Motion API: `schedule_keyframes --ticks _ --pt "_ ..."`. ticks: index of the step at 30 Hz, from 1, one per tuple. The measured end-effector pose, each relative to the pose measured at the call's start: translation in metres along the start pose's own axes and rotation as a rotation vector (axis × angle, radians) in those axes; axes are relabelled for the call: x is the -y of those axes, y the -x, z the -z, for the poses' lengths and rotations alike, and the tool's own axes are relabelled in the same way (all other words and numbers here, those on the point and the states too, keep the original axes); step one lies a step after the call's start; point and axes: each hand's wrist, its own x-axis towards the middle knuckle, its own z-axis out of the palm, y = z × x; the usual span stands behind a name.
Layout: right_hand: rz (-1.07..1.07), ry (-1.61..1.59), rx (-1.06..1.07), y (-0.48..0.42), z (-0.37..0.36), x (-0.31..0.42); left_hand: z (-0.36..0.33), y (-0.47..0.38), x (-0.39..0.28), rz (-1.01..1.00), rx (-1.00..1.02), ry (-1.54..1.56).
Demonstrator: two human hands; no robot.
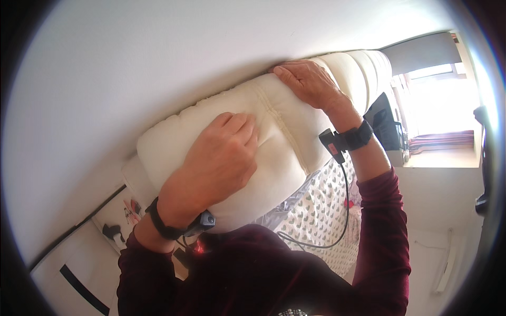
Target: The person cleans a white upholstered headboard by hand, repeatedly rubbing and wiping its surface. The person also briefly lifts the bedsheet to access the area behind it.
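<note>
A cream upholstered headboard with padded channels and a raised seam runs along the wall. My left hand is against its front with curled fingers; the cover creases beside them, but the fingertips are hidden, so whether they pinch the fabric is unclear. Over the top edge near the wall lies my right hand, its thumb on the near side and its other fingers along the edge, partly hidden. Each wrist wears a black strap with a small device, and a cable hangs from the right one.
Bedding with a heart pattern lies below the headboard. The white wall is close behind it. A dark bag or case stands by the bright window at right. Small items, including a pink-handled tool, are at lower left.
</note>
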Motion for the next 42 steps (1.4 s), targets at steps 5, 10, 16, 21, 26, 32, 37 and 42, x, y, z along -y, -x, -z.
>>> schedule_keyframes --ticks 5,10,16,21,26,32,37,42 --pt "0.321 -0.079 -0.137 0.012 -0.021 -0.004 0.001 -0.001 0.0 0.025 0.015 0.04" --pt "-0.018 -0.05 -0.077 0.001 0.008 -0.069 -0.002 0.0 0.001 -0.01 -0.105 -0.03" --pt "-0.033 -0.186 -0.407 -0.003 0.014 -0.099 -0.005 0.0 0.001 0.019 -0.024 -0.001" --pt "-0.442 -0.147 -0.201 -0.016 0.007 -0.087 -0.004 0.0 0.0 0.018 -0.031 -0.001" --pt "-0.459 -0.037 -0.107 -0.015 -0.002 -0.068 -0.003 0.001 -0.002 0.005 -0.037 -0.025" --pt "-0.483 -0.107 0.077 -0.027 0.001 -0.08 -0.004 0.004 0.002 -0.059 -0.136 -0.037" --pt "-0.318 0.088 -0.034 -0.034 -0.021 -0.108 -0.004 0.002 0.002 -0.055 -0.133 -0.065" --pt "-0.517 -0.23 -0.194 -0.03 -0.029 -0.112 -0.006 0.0 0.002 -0.023 -0.134 -0.052"
